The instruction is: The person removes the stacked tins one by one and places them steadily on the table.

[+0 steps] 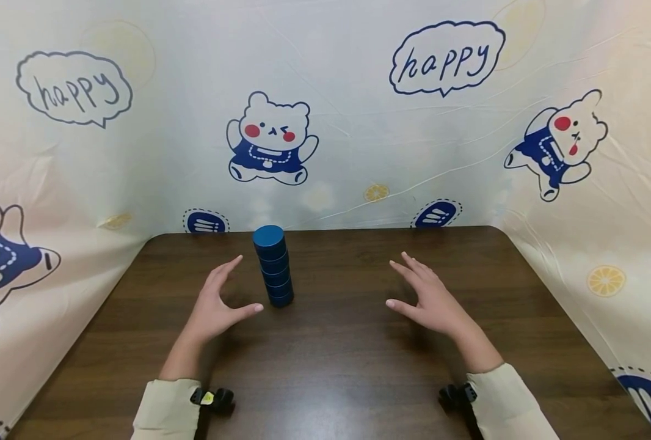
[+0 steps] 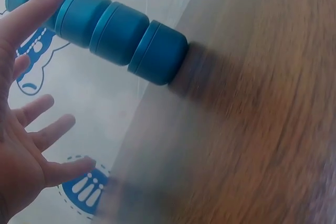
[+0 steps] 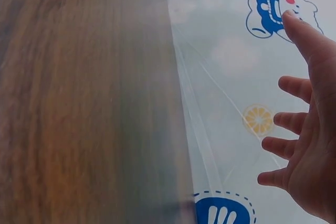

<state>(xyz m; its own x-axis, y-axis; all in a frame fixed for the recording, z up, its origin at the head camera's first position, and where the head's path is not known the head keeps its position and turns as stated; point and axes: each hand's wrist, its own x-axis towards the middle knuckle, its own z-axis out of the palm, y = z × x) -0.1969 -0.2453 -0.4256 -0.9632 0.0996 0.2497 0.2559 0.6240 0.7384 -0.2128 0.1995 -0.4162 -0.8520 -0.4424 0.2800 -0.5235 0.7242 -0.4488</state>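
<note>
left hand [image 1: 214,310]: fingers spread, holding nothing, just left of the stack
right hand [image 1: 427,295]: spread, empty, well right of it
stack of blue round tins [image 1: 273,265]: upright on the surface [image 1: 336,366], free-standing
step: stack looks complete; next move calls for steady hands

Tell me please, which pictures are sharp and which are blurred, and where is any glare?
Head view: sharp, evenly lit, with a soft sheen on the table and a small shadow beside the blue stack. Left wrist view: the stack is fairly sharp, the wood smeared. Right wrist view: the wood is blurred, the right hand clearer.
</note>
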